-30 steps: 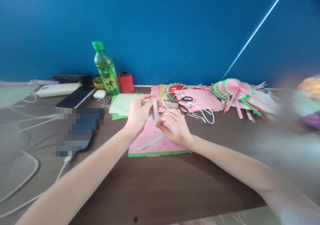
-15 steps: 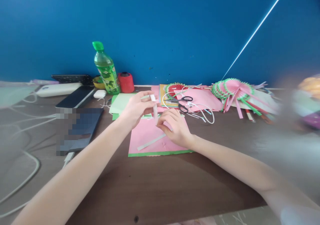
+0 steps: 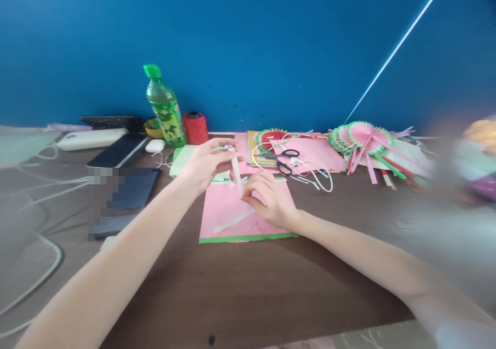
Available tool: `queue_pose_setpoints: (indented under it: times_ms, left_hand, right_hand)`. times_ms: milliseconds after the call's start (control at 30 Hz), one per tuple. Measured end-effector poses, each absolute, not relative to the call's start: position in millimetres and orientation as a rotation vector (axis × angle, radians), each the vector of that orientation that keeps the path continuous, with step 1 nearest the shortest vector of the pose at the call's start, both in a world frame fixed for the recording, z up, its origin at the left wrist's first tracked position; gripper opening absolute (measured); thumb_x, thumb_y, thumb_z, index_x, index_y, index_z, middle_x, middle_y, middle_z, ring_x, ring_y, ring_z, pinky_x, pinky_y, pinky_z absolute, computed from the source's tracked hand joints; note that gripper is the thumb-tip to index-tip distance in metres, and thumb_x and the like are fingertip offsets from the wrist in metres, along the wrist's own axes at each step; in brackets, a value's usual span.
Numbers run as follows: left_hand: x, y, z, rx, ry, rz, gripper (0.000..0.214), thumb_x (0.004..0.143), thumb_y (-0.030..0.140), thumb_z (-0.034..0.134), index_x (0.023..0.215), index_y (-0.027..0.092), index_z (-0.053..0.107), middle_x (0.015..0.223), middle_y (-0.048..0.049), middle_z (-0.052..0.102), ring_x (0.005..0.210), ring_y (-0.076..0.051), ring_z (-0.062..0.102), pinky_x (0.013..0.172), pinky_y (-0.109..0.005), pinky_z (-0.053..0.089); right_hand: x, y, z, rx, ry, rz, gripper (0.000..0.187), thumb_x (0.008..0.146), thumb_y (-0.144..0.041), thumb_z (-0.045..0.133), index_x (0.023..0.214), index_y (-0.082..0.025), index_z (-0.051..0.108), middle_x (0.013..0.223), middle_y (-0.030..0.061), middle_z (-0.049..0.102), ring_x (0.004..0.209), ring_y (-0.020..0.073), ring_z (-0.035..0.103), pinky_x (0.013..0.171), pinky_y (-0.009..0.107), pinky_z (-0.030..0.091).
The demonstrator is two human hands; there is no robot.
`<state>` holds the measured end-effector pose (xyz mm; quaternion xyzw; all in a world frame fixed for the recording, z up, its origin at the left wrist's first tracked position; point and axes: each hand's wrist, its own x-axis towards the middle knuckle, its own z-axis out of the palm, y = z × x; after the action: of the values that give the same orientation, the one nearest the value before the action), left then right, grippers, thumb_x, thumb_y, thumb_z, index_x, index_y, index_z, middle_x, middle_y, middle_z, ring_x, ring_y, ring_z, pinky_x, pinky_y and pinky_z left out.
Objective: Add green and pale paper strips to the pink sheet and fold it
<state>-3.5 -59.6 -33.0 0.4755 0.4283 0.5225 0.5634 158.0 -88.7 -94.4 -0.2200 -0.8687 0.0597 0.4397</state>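
My left hand (image 3: 209,163) is closed around what looks like a roll of white tape (image 3: 229,148), partly hidden by the fingers. From it a narrow pale strip of tape (image 3: 237,176) runs down to my right hand (image 3: 269,196), whose thumb and forefinger pinch its lower end. Both hands are above a pink paper sheet (image 3: 217,207) with a green edge along its near side. Another whitish strip (image 3: 233,221) lies slanted on that sheet, left of my right hand.
Black-handled scissors (image 3: 284,160) and a white cable (image 3: 330,184) lie behind my right hand. Pleated paper fans (image 3: 364,137) are at the right. A green bottle (image 3: 165,111), red thread spool (image 3: 195,128), phone (image 3: 118,150) and pale green paper (image 3: 182,160) stand or lie at the left.
My left hand has moved a little left and toward me with the roll, away from my right hand. More of the strip now shows between them. My right hand has barely moved.
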Motion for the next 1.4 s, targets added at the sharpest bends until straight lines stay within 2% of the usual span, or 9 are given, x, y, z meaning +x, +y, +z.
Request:
queue_pose_setpoints:
  times_ms: [200, 433, 700, 867, 967, 1067, 1133, 1267, 1400]
  left_hand:
    - [-6.7, -56.4, -33.8, 1.094, 1.026, 1.283, 0.01, 0.069, 0.004, 0.059, 0.077, 0.006, 0.064, 0.076, -0.0084, 0.066, 0.073, -0.017, 0.066, 0.079, -0.032, 0.053]
    - [-21.1, -44.5, -36.3, 1.081, 1.004, 1.382, 0.012, 0.068, 0.005, 0.06, 0.078, 0.005, 0.066, 0.074, -0.0099, 0.067, 0.075, -0.018, 0.066, 0.081, -0.031, 0.052]
    - [-22.9, -41.6, -35.0, 0.904, 1.007, 1.503, 0.015, 0.071, -0.001, 0.052, 0.069, 0.007, 0.064, 0.073, -0.0075, 0.066, 0.073, -0.016, 0.066, 0.079, -0.026, 0.053]
    - [-23.0, -40.6, -34.6, 0.881, 0.976, 1.511, 0.011, 0.073, 0.003, 0.052, 0.069, 0.004, 0.062, 0.081, -0.0107, 0.065, 0.076, -0.018, 0.066, 0.078, -0.028, 0.052]
    - [-22.2, -41.0, -32.4, 0.929, 0.982, 1.431, 0.008, 0.07, 0.006, 0.055, 0.074, 0.004, 0.062, 0.083, -0.0113, 0.064, 0.079, -0.02, 0.065, 0.079, -0.03, 0.051]
    - [-20.6, -43.8, -28.5, 1.009, 1.071, 1.267, 0.025, 0.063, 0.002, 0.054, 0.087, 0.005, 0.062, 0.078, -0.0101, 0.062, 0.087, -0.024, 0.063, 0.078, -0.033, 0.05]
    - [-20.7, -46.4, -27.4, 1.077, 1.093, 1.132, 0.041, 0.059, 0.0, 0.053, 0.098, 0.009, 0.06, 0.085, -0.0107, 0.062, 0.092, -0.026, 0.062, 0.073, -0.033, 0.05]
    - [-25.4, -50.3, -33.7, 1.264, 0.991, 0.869, 0.07, 0.051, -0.004, 0.056, 0.115, 0.024, 0.055, 0.107, -0.0088, 0.059, 0.093, -0.025, 0.061, 0.068, -0.026, 0.049]
    - [-28.4, -53.3, -40.1, 1.452, 0.886, 0.652, 0.088, 0.05, -0.004, 0.057, 0.128, 0.035, 0.041, 0.112, -0.0033, 0.058, 0.091, -0.021, 0.063, 0.065, -0.021, 0.047]
  right_hand:
    - [157.0, -93.0, -94.5, -0.536, -2.193, 0.132, 0.012, 0.088, -0.016, 0.047, 0.076, -0.017, 0.045, 0.074, 0.0031, 0.054, 0.078, 0.0159, 0.044, 0.074, 0.032, 0.036]
    - [154.9, -97.2, -94.8, -0.503, -2.253, 0.133, 0.013, 0.089, -0.017, 0.045, 0.076, -0.017, 0.044, 0.074, 0.0032, 0.054, 0.076, 0.0153, 0.043, 0.071, 0.03, 0.035]
    - [153.4, -101.3, -93.9, -0.443, -2.31, 0.136, 0.013, 0.09, -0.015, 0.042, 0.077, -0.017, 0.043, 0.074, 0.0039, 0.053, 0.075, 0.015, 0.043, 0.072, 0.03, 0.037]
    - [154.2, -99.4, -93.4, -0.461, -2.285, 0.144, 0.013, 0.089, -0.017, 0.043, 0.076, -0.018, 0.043, 0.074, 0.0034, 0.054, 0.076, 0.015, 0.044, 0.072, 0.03, 0.037]
    - [156.1, -96.6, -89.3, -0.491, -2.18, 0.147, 0.009, 0.088, -0.017, 0.045, 0.079, -0.018, 0.045, 0.078, 0.0036, 0.054, 0.081, 0.0159, 0.047, 0.076, 0.033, 0.038]
    - [159.1, -93.8, -82.7, -0.535, -2.046, 0.219, 0.006, 0.087, -0.017, 0.046, 0.081, -0.019, 0.046, 0.091, 0.0063, 0.054, 0.092, 0.0171, 0.05, 0.082, 0.036, 0.04]
    - [161.0, -92.5, -78.5, -0.569, -1.976, 0.37, 0.006, 0.088, -0.019, 0.045, 0.082, -0.019, 0.045, 0.094, 0.0066, 0.055, 0.094, 0.0167, 0.052, 0.083, 0.036, 0.042]
    - [163.6, -90.4, -70.5, -0.602, -1.806, 0.696, 0.007, 0.088, -0.024, 0.047, 0.084, -0.019, 0.044, 0.089, 0.0044, 0.057, 0.085, 0.0136, 0.057, 0.078, 0.031, 0.047]
    - [166.7, -84.4, -61.0, -0.637, -1.587, 0.909, 0.016, 0.085, -0.031, 0.053, 0.082, -0.018, 0.044, 0.08, 0.0023, 0.057, 0.075, 0.0128, 0.059, 0.068, 0.029, 0.052]
